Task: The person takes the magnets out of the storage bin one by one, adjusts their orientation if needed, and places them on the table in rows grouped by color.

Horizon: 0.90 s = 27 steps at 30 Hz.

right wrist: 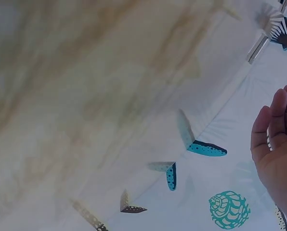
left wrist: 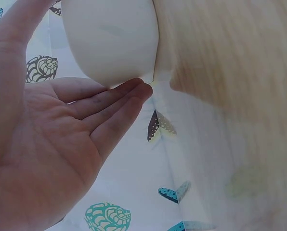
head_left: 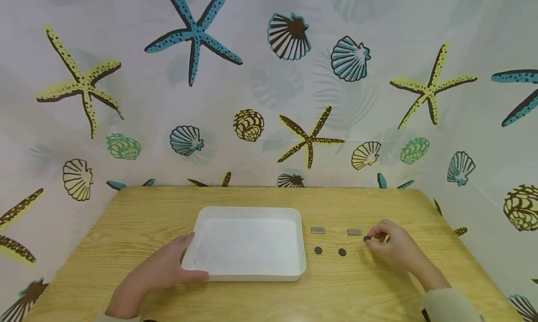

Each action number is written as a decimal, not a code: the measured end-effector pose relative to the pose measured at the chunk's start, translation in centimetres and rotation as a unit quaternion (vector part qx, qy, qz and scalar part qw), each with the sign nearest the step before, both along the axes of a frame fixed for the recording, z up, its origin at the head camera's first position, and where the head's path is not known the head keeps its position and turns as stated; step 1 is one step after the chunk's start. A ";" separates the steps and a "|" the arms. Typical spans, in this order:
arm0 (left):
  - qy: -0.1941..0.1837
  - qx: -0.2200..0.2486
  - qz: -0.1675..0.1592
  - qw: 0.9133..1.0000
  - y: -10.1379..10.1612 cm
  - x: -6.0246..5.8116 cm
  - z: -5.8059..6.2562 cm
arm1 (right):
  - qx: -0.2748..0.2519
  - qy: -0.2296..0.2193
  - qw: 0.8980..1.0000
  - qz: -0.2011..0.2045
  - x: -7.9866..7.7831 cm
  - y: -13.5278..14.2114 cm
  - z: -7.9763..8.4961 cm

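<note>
A shallow white tray [head_left: 248,245] lies on the wooden table, left of centre. My left hand [head_left: 166,263] rests against its near left corner, thumb along the front wall and fingers at the left side. Those fingers are extended against the tray's white wall [left wrist: 114,38] in the left wrist view. To the right, my right hand [head_left: 392,242] pinches a small dark round disc [head_left: 367,238] between thumb and fingertips. Nearby lie two similar dark discs, the left disc [head_left: 318,250] and the right disc [head_left: 342,252]. Behind them are two flat grey rectangular pieces, a left piece [head_left: 318,230] and a right piece [head_left: 354,232].
The light wooden table [head_left: 260,301] reaches back to a hanging cloth [head_left: 235,163] printed with starfish and shells. More of this cloth closes off both sides. Bare tabletop shows around the tray and the small pieces.
</note>
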<state>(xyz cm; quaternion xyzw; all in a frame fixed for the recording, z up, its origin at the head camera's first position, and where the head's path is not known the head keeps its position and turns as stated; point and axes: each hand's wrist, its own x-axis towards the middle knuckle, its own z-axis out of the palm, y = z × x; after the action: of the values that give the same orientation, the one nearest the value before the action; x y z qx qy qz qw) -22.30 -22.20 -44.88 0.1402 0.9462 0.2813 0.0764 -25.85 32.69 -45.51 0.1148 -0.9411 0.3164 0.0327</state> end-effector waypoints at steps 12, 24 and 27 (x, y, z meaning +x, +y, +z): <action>0.003 -0.001 -0.002 1.000 -0.1 -0.1 -0.1 | 0.016 -0.026 1.000 0.006 -0.1 0.0 -0.6; 0.003 0.001 -0.003 1.000 -0.1 0.0 -0.2 | 0.060 -0.055 0.996 0.019 0.0 -0.1 -1.7; 0.007 0.005 -0.002 1.000 -0.1 0.1 -0.1 | 0.062 -0.056 0.996 0.024 0.0 -0.1 -2.0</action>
<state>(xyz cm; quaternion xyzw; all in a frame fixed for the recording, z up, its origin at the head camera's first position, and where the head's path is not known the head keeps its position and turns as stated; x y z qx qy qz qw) -22.19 -22.31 -45.02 0.1444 0.9452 0.2845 0.0699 -25.85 32.62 -47.46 0.1208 -0.9564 0.2638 -0.0348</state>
